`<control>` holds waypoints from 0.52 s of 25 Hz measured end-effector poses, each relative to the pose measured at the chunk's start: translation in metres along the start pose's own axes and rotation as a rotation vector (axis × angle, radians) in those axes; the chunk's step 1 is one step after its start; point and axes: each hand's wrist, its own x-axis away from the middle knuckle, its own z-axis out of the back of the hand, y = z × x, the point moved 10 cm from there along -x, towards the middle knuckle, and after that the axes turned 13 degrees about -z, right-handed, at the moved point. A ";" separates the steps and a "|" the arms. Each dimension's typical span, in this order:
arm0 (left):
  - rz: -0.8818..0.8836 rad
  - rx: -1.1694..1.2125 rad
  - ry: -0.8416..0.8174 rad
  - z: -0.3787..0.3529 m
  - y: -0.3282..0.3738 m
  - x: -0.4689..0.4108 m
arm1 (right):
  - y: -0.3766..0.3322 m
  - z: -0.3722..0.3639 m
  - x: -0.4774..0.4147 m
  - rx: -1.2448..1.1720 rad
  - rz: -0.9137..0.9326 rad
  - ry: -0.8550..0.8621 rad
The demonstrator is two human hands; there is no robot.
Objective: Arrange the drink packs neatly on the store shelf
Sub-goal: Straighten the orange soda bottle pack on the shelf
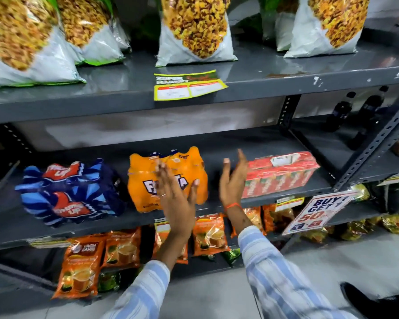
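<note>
Three drink packs lie in a row on the middle grey shelf [274, 143]. A blue Thums Up pack [72, 192] is at the left, an orange Fanta pack [145, 180] in the middle, and a red carton pack [283, 174] at the right. My left hand [176, 199] is open with fingers spread, in front of the Fanta pack's right half. My right hand [234, 179] is open too, upright in the gap between the Fanta pack and the red pack. Neither hand holds anything.
Large snack bags [194, 31] stand on the top shelf above a yellow price label [187, 86]. Orange tea pouches [83, 268] fill the shelf below. Dark bottles [369, 111] stand in the bay to the right, with a "Buy 1 Get 1" sign [318, 211] below them.
</note>
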 end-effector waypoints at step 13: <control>0.340 0.097 -0.021 0.040 -0.106 0.006 | 0.012 -0.063 0.035 0.123 0.053 -0.239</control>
